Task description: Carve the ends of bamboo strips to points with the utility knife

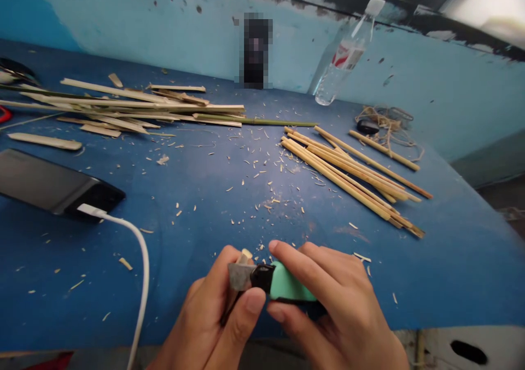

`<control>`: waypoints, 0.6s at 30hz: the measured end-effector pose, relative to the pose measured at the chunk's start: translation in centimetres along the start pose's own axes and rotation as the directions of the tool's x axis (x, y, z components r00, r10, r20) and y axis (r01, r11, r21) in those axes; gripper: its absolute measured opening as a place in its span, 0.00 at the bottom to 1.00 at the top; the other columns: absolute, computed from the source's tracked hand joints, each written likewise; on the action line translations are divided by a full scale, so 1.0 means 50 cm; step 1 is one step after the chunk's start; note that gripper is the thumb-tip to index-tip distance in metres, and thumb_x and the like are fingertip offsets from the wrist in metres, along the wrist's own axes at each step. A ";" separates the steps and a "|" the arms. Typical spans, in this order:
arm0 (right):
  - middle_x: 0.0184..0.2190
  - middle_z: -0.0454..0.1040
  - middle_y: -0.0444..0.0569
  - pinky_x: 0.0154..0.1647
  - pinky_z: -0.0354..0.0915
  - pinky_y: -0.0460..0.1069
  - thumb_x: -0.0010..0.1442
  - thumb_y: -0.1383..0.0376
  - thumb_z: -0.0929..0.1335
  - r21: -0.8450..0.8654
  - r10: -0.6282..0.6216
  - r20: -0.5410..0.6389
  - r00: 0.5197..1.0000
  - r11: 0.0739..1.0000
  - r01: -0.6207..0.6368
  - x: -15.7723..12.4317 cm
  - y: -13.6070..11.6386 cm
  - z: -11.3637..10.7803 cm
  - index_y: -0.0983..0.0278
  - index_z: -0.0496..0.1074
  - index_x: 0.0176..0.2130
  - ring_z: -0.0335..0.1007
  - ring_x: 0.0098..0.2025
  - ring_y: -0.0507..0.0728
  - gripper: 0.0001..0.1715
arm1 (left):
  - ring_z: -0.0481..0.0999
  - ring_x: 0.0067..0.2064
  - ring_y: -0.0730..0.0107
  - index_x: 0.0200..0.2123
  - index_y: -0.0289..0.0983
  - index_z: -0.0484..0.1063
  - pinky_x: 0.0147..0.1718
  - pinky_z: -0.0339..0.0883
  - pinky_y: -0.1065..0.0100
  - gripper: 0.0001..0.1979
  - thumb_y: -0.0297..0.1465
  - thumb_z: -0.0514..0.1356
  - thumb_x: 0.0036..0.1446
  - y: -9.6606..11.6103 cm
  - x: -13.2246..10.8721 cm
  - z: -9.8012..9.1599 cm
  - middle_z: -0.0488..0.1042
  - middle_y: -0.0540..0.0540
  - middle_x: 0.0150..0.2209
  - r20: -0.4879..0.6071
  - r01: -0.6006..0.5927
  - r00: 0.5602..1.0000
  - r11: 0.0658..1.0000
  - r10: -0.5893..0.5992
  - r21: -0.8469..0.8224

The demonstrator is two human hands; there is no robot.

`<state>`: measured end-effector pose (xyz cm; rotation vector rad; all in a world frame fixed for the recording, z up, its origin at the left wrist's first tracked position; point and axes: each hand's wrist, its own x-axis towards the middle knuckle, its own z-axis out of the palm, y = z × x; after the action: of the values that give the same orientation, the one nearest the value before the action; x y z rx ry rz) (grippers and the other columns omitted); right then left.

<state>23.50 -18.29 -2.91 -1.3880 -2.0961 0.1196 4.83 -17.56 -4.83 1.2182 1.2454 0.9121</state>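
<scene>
My right hand (336, 293) is wrapped round the teal handle of a utility knife (289, 283). Its short grey blade points left and lies against the end of a pale bamboo piece (246, 254). That piece is gripped in my left hand (221, 304), which hides most of its length; the left thumb rests just below the blade. Both hands are close together at the table's front edge. Thin shavings (262, 248) lie just beyond them.
On the blue table (197, 195), split bamboo strips (164, 107) lie back left and round sticks (348, 173) at right. A phone (53, 184) with a white cable (143, 260) is at left. A bottle (344, 58) leans on the wall near tangled string (389, 126).
</scene>
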 end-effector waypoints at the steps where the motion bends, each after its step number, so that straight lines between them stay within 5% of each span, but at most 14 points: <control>1: 0.31 0.77 0.43 0.28 0.64 0.51 0.75 0.50 0.60 -0.009 -0.005 -0.004 1.000 1.000 0.005 0.000 0.000 -0.002 0.59 0.68 0.57 0.72 0.27 0.54 0.21 | 0.72 0.30 0.70 0.35 0.42 0.75 0.28 0.68 0.76 0.17 0.49 0.61 0.66 0.003 0.003 0.001 0.73 0.50 0.28 0.021 -0.009 1.000 1.000 0.009 0.003; 5: 0.28 0.75 0.44 0.25 0.61 0.51 0.75 0.51 0.61 -0.059 -0.014 -0.049 0.999 0.998 0.011 0.001 -0.006 -0.004 0.62 0.70 0.55 0.71 0.25 0.54 0.22 | 0.62 0.24 0.72 0.29 0.41 0.73 0.24 0.64 0.75 0.22 0.52 0.60 0.64 0.010 0.006 0.004 0.63 0.53 0.22 0.056 0.018 0.998 0.999 -0.016 -0.031; 12: 0.25 0.72 0.45 0.21 0.60 0.48 0.72 0.56 0.65 -0.097 0.025 -0.196 0.980 0.994 -0.045 -0.009 -0.035 0.039 0.68 0.72 0.56 0.67 0.21 0.53 0.21 | 0.65 0.24 0.71 0.29 0.40 0.75 0.25 0.66 0.73 0.24 0.54 0.60 0.64 0.015 0.006 0.012 0.66 0.51 0.23 -0.015 0.042 0.999 0.999 -0.042 -0.020; 18: 0.30 0.76 0.46 0.26 0.65 0.48 0.71 0.56 0.66 -0.041 0.176 -0.314 0.933 0.979 -0.199 -0.005 -0.022 0.039 0.66 0.70 0.58 0.73 0.26 0.53 0.23 | 0.60 0.26 0.71 0.23 0.40 0.65 0.21 0.61 0.78 0.24 0.51 0.64 0.62 -0.001 -0.001 0.003 0.58 0.53 0.22 -0.109 0.074 0.991 0.997 -0.074 -0.002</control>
<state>21.62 -18.50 -4.17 -1.5398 -1.7231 -0.0935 4.97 -17.62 -4.90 1.1290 1.3701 0.9332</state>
